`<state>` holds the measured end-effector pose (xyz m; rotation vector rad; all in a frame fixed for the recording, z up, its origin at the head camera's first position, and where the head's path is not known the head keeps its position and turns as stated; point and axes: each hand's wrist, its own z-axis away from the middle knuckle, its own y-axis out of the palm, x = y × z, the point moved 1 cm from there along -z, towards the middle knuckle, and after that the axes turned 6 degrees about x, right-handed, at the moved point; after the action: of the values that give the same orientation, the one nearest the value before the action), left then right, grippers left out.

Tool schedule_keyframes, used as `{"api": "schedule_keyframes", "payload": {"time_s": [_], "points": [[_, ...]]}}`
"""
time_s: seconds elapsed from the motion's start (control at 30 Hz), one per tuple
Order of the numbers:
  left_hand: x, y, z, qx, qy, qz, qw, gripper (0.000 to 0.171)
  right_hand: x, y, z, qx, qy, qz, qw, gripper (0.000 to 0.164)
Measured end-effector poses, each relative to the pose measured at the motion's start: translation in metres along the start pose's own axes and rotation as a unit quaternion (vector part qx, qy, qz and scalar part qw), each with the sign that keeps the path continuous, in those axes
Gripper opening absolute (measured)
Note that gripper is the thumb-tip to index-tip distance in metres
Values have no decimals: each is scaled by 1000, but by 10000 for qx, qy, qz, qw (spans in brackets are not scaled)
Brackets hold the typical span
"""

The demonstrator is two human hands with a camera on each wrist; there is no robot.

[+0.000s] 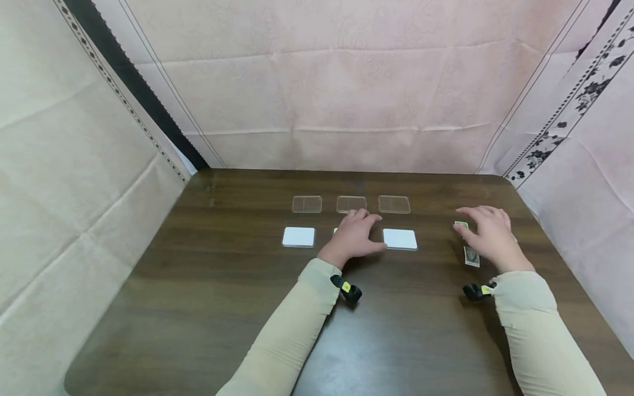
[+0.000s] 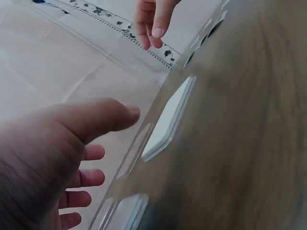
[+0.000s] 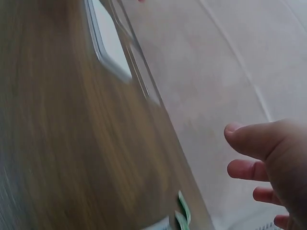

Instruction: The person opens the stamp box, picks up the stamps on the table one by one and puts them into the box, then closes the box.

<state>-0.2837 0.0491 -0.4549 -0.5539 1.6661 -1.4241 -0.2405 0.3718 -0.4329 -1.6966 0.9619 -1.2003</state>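
Observation:
My left hand [image 1: 353, 236] is above the middle of a row of white rectangular pieces, its thumb and fingers spread and holding nothing. It covers most of the middle piece. To its left lies one white piece [image 1: 299, 236] in a clear case, and to its right another white piece [image 1: 400, 238]. My right hand [image 1: 487, 234], fingers loosely bent and empty, hovers over small printed papers at the table's right. A green-edged paper [image 1: 462, 224] shows beside its thumb, and a dark paper like a small banknote [image 1: 472, 257] lies nearer me. Other papers are partly hidden under this hand.
Three clear, shallow rectangular lids or cases stand in a row behind the white pieces: left [image 1: 307, 204], middle [image 1: 351, 203] and right [image 1: 394, 204]. The brown wooden table [image 1: 208, 275] has rounded corners. Pale cloth [image 1: 322, 104] hangs around its back and sides.

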Motion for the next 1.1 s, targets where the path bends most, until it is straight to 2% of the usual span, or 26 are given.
{"api": "schedule_keyframes", "payload": {"time_s": [0.17, 0.43, 0.57, 0.77, 0.93, 1.1], "points": [[-8, 7, -5, 143, -51, -273, 9995, 73, -22, 0, 8, -214, 224, -68, 9995, 37], [-15, 14, -11, 139, -185, -317, 9992, 74, -42, 6, 13, -6, 438, -47, 9990, 36], [-16, 15, -13, 220, -226, -355, 9989, 75, -46, 7, 14, 294, 561, 168, 9978, 34], [-17, 16, -14, 283, -313, -456, 9981, 74, -42, 8, 12, 796, 715, 438, 9933, 41], [-19, 19, -15, 257, -249, -657, 9972, 72, -42, 8, 12, 871, 725, 570, 9919, 37], [-18, 23, -16, 212, -216, -885, 9956, 70, -44, 10, 11, 838, 822, 430, 9921, 32]]}}
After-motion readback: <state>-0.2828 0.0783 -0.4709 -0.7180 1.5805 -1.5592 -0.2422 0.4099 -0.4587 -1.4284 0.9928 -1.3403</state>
